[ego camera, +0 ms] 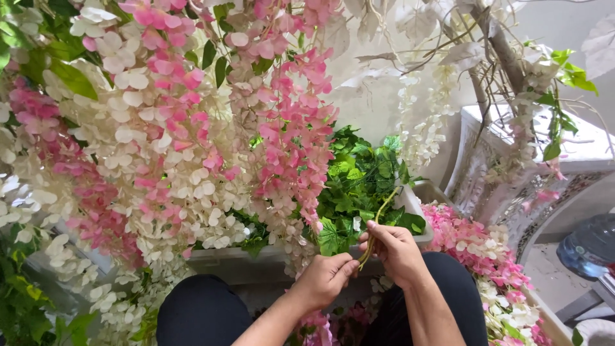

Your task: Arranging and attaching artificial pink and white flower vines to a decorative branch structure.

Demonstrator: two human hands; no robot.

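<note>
Here a thin yellow-green stem (377, 225) is rising out of the two hands, curving up toward the leaves above them. The right hand (396, 251) is closing its fingers around the lower part of the stem, thumb pressed against it, just above the person's right knee. The left hand (328, 277) is pinching the stem's bottom end between thumb and fingertips, its tips meeting those of the right hand.

Just behind the hands a pale rectangular planter box (256, 259) is holding a heap of green artificial leaves (359, 186), and the stem's upper end is reaching in among them. The person's dark-clad knees (205, 311) are sitting on either side of the forearms.

Hanging over the box from the upper left, long clusters of pink wisteria-like blossoms (291, 128) and cream-white blossoms (154, 154) are filling much of the view. To the right of the hands, a pile of pink and white flower strands (487, 256) is lying beside the right knee. Farther right, a white ornate pedestal (512, 166) is standing behind bare branches (496, 45), and a blue water bottle (589, 247) is lying on the floor.
</note>
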